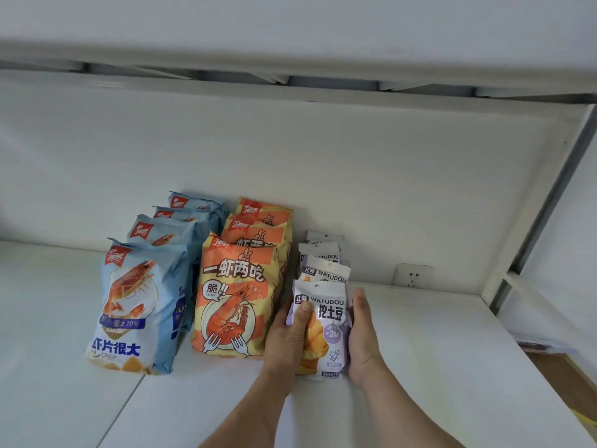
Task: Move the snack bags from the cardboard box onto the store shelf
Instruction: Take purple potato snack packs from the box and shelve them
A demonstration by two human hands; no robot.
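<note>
Gripping the front purple snack bag (326, 331) from both sides, the two hands keep it upright on the white store shelf (420, 367). The left hand (287, 341) has its thumb pressed across the bag's front face near the upper left corner, with the rest of its fingers (305, 313) wrapped behind the left edge. The right hand (363, 334) lies flat against the bag's right edge, fingers straight and pointing toward the back wall (323, 156); its thumb is hidden, so a pinch on that side cannot be told.

Just behind the fingers stand more purple bags (324, 266) in a single file running to the wall, each one touching the next. Immediately left of the left hand is a row of orange shrimp-cracker bags (235, 295), its front bag touching the back of that hand. Farther left again stands a row of blue shrimp-chip bags (132, 305), close beside the orange row.

Right of the right hand the shelf surface is bare up to a white wall socket (412, 276) on the back wall. Beyond it rises the shelf's white corner post (533, 221). Overhead runs the underside of the upper shelf (290, 43).
</note>
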